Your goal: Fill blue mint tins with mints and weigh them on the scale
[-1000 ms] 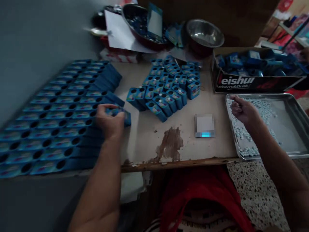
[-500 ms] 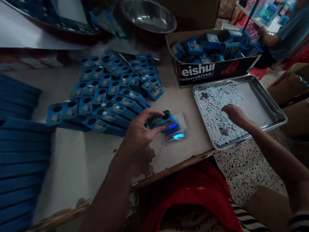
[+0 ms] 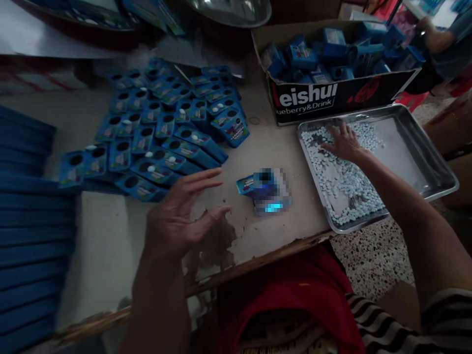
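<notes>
A small blue carton with a round dark hole rests on a little digital scale whose display glows blue; part of both is blurred. Just left of the carton is my left hand, thumb and fingers apart, touching nothing. My right hand has its fingers spread on the pale blue-white candies at the far left part of a metal tray. Left of the scale stand several rows of similar blue cartons, holes upward, a few with white pieces at their openings.
Behind the tray, a cardboard box holds a heap of blue cartons. Flat blue cartons are stacked at the left. A metal bowl stands at the back. Another person's hand shows at upper right. The table's worn front edge is near me.
My left hand has let go of the carton, leaving it on the scale, and drawn back left. My right hand has moved farther back over the candies, and its fingers have spread.
</notes>
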The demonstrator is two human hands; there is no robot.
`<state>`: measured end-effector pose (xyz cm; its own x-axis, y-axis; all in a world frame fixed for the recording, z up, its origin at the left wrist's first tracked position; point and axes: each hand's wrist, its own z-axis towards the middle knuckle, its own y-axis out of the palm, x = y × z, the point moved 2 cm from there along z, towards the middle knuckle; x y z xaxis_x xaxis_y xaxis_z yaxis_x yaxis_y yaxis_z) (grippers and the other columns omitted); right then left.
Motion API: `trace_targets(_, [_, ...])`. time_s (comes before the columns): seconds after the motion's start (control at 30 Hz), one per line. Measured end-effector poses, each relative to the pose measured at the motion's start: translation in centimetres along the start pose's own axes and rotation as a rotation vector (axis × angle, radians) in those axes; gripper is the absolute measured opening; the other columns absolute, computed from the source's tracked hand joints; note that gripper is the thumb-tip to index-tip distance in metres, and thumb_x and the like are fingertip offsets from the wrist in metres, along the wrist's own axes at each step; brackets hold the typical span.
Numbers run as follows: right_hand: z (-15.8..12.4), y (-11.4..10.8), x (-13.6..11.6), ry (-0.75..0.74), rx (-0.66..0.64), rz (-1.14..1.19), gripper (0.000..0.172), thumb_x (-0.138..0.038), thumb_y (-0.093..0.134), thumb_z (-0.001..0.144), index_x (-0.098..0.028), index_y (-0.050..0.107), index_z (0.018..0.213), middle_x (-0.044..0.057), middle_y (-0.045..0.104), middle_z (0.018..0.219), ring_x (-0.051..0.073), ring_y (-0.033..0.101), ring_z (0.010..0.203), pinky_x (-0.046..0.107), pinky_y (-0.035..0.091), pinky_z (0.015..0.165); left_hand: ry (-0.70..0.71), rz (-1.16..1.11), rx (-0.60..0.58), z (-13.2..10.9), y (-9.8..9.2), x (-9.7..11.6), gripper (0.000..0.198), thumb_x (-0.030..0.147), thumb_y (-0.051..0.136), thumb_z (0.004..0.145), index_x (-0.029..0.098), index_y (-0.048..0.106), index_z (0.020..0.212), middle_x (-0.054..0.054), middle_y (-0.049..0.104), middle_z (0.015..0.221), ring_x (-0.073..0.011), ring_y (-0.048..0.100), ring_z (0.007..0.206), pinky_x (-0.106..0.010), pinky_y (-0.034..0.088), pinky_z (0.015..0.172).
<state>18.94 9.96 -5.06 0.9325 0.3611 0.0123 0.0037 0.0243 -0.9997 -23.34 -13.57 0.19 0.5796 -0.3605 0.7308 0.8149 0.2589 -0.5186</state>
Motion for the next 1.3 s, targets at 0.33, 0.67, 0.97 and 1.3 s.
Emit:
trace_targets(0.33, [-3.0,0.9,-2.0,0.126,0.012,0.151,0.035,-0.045,0.057,0.108,-0.016,0.076,0.111,0.024,0.078,0.116,0.041,0.069,0.111,0.046,0.051,0.089,-0.077,-0.03,0.11,-3.1,-0.2,0.1,0.024,0.024,0.086,0.093,0.027,0.082,0.116,-0.006,0.08,0.136,-0.0283,0.077,0.131,-0.051,0.062,0.119])
trace_targets(0.67, [-8.1,-3.1,0.8,0.574,0.187,1.782,0.027,-0.039,0.073,0.086,-0.024,0.053,0.077,-0.003,0.055,0.07,0.008,0.04,0.053,0.016,0.027,0.047,-0.39,-0.207,0.234,-3.6,-0.3,-1.1,0.046,0.034,0.09,0.082,0.022,0.077,0.125,-0.008,0.085,0.119,-0.0283,0.081,0.117,-0.054,0.065,0.114])
trace_targets(0.97, [-5.8,-3.0,0.2,0.408,0.183,2.875,0.027,-0.032,0.059,0.109,-0.027,0.055,0.082,-0.002,0.061,0.071,0.01,0.046,0.048,0.02,0.033,0.038,-0.358,-0.162,0.19,-1.4,5.8,-2.1,0.093,0.043,0.106,0.066,0.031,0.059,0.146,-0.013,0.071,0.149,-0.0371,0.067,0.144,-0.058,0.06,0.116])
trace_targets(1.3, [-6.4,-5.7,-7.0,0.387,0.176,2.537,0.04,-0.046,0.071,0.11,-0.027,0.049,0.082,-0.004,0.055,0.073,0.01,0.036,0.054,0.021,0.029,0.041,-0.179,-0.185,-0.034,5.2,11.9,3.8,0.042,0.028,0.094,0.079,0.022,0.077,0.116,-0.002,0.082,0.102,-0.0218,0.077,0.092,-0.032,0.062,0.088])
